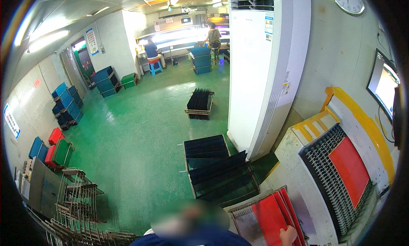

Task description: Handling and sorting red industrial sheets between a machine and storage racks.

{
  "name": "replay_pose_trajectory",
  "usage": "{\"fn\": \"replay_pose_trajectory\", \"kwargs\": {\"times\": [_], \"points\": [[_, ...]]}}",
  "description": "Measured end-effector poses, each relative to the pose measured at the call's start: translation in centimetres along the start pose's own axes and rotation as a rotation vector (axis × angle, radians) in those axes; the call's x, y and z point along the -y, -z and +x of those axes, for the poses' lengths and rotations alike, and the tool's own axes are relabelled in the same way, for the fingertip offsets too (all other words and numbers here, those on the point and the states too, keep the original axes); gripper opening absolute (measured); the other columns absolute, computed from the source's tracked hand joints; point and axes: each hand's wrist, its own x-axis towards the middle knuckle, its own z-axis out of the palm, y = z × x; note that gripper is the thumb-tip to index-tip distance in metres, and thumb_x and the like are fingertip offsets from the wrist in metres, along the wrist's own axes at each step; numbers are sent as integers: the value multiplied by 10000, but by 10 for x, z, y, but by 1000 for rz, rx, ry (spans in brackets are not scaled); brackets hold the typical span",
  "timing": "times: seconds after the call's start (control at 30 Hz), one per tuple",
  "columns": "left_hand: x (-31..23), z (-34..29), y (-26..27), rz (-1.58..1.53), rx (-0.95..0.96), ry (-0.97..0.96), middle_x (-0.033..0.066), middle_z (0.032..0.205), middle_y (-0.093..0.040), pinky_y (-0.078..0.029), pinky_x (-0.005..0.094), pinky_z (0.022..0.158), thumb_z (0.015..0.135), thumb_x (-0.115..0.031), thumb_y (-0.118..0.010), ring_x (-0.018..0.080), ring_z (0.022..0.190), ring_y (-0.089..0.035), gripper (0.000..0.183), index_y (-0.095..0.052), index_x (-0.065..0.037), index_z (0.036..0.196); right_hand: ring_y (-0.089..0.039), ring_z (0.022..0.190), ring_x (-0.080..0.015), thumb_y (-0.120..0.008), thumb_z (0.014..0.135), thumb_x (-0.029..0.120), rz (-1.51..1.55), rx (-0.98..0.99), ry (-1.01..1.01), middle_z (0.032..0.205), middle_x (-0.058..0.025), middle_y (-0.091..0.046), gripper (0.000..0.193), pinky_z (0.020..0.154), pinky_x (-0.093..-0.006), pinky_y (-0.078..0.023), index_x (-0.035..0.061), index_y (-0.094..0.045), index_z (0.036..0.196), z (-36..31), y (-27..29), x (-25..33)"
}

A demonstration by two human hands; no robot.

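Note:
My right hand (289, 236) comes in at the lower edge, with its fingers closed at the edge of a red board (269, 218). This flat, thin board stands tilted in a metal rack (245, 212), and more red boards (289, 205) lean close together just to its right. My left hand is out of sight. On the roller conveyor (317, 171) of the machine to the right, another red board (350, 171) lies flat, apart from my hand. A blurred patch hides part of the lower middle.
Racks of dark boards (206, 148) stand on the green floor ahead, with another rack (199, 103) farther off. A tall white air conditioner (251, 71) stands beside them. Bare metal racks (79, 199) crowd the lower left. Two people (152, 50) (213, 35) are at the lit benches far back.

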Motion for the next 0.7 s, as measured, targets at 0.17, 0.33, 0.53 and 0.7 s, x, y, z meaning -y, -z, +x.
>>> {"fn": "replay_pose_trajectory", "kwargs": {"times": [0.17,0.33,0.53,0.7], "points": [[-1,-4,-1,2,-27,-8,61,786,-547,-451,307,466,817,-178,-527,195,600,-548,147,-518,-57,899,-592,830,-304,-696,571,232,9,-20,19,842,-178,-616,392,756,-371,-454,13,-626,888,2,-6,-4],[2,3,4,-46,-1,8,70,783,-549,-450,310,460,817,-178,-524,193,599,-548,137,-517,-60,888,-567,907,-291,-580,732,360,-82,202,16,939,-138,-606,352,756,-401,-447,96,-605,963,-3,24,9],[2,1,3,-28,-37,-8,69,762,-545,-445,306,451,819,-168,-522,196,591,-548,122,-514,-56,867,-560,923,-295,-570,737,372,-97,188,22,964,-148,-597,385,768,-401,-442,83,-589,991,-3,21,6],[-1,-3,3,-27,-13,0,66,750,-548,-448,309,460,826,-167,-516,196,596,-550,118,-517,-59,874,-558,926,-294,-567,739,383,-102,187,23,964,-150,-595,396,774,-400,-440,76,-584,987,-2,19,5]]}}
